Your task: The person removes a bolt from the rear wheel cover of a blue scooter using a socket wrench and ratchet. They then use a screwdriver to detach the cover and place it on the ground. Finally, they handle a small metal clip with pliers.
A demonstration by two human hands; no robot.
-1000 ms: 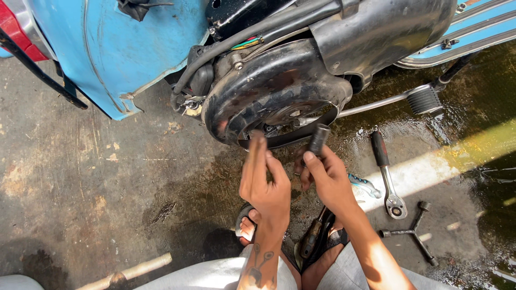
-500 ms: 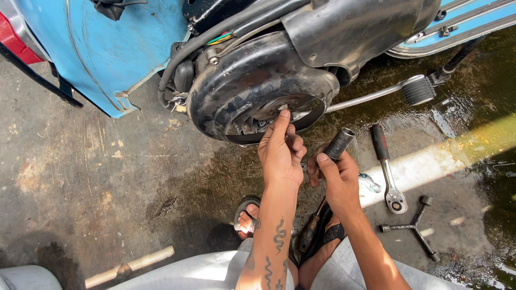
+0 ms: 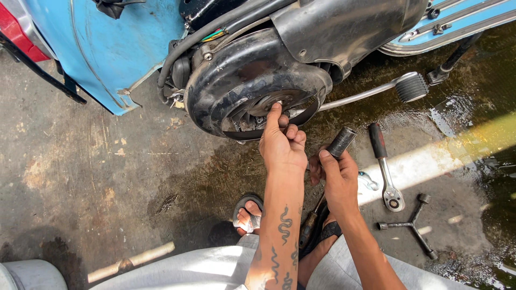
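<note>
A blue scooter lies on its side with a round black engine fan cover (image 3: 215, 80) facing me. My left hand (image 3: 282, 145) reaches into the cover's opening, its fingertips pinched at the metal centre (image 3: 269, 104); what they pinch is too small to see. My right hand (image 3: 336, 180) hovers just to the right and lower, gripping a dark cylindrical tool handle (image 3: 342, 142) that points up toward the cover.
A ratchet wrench (image 3: 384, 166) and a Y-shaped socket wrench (image 3: 411, 225) lie on the wet, oily concrete to the right. The kick-start pedal (image 3: 411, 86) sticks out at upper right. My sandalled foot (image 3: 247, 212) rests below the hands. A pale stick (image 3: 131, 260) lies at lower left.
My left hand has risen from below the cover to its centre opening. My right hand has followed up and to the right with the tool handle.
</note>
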